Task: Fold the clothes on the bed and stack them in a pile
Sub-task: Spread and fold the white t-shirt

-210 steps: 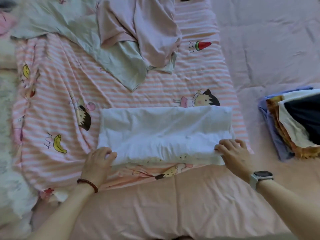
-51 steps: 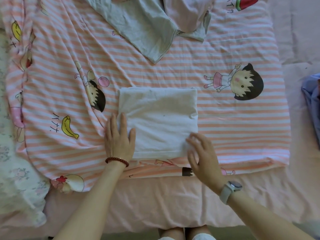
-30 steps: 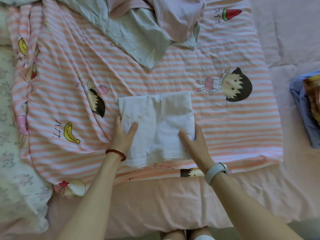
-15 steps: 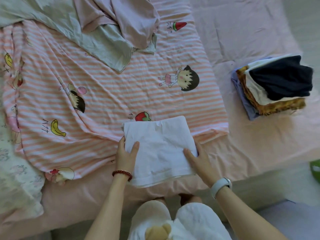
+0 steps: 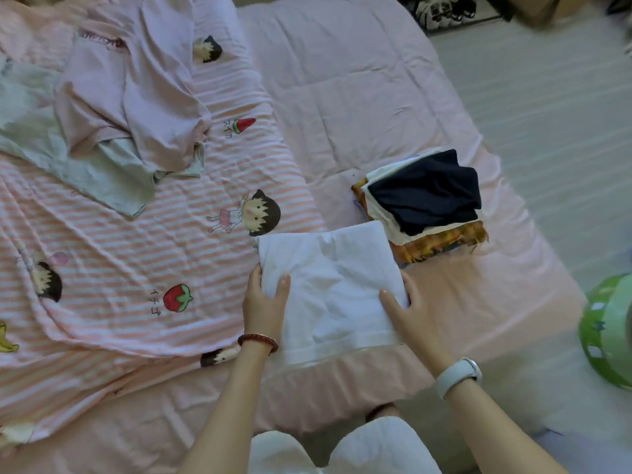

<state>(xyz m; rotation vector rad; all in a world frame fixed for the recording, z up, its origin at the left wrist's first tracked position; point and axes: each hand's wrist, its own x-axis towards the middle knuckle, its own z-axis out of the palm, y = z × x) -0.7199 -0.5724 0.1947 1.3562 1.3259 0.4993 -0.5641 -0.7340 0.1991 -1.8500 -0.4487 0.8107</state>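
The folded white cloth rectangle [image 5: 328, 285] has left the striped cartoon-print sheet [image 5: 136, 268] where it lay a sec ago; it's now held up just beside the stack of folded clothes with a navy piece on top [image 5: 422, 200], w/ its far corner overlapping the stack's near edge. So folding's done, stacking's next. Left hand [image 5: 263, 302] and right hand [image 5: 407, 313] each grip a side, thumbs on top. Unfolded lilac garment [image 5: 136, 97] and pale green garment [image 5: 85, 165] wait at far left. Nothing blocks the pile.
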